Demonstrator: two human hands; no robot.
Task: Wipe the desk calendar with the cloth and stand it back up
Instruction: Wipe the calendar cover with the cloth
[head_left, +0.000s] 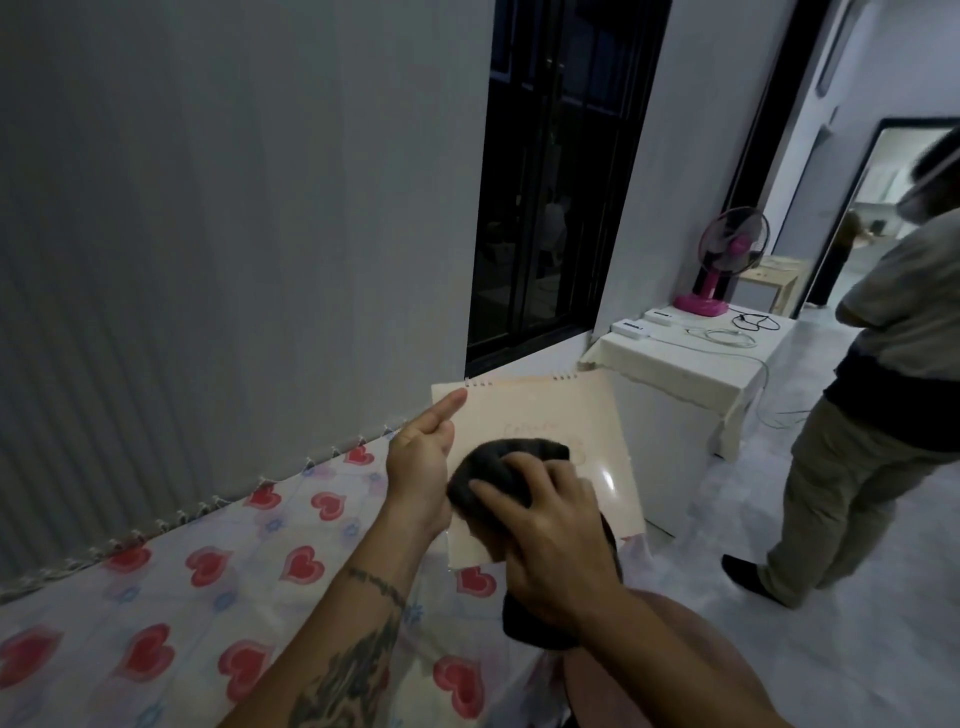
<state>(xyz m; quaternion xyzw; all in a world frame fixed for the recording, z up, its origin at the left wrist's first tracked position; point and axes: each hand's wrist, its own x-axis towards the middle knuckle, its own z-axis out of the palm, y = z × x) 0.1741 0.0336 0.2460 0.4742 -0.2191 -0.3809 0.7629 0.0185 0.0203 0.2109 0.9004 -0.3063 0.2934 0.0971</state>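
1. left hand (418, 457) fingers clamp the desk calendar (540, 441), lifted off the table.
2. right hand (540, 519) fingers grip the dark cloth (493, 470), pressed on its face.
3. wiping step; standing it up likely follows.

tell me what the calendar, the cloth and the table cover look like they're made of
Desk calendar: glossy card or laminated paper, judging by the bright glare spot low on its page, with metal-looking wire spiral loops on top.
Cloth: soft dark fabric, matte, bunching under the right hand.
Table cover: thin heart-printed material, fabric or plastic sheet, with a fringed edge.
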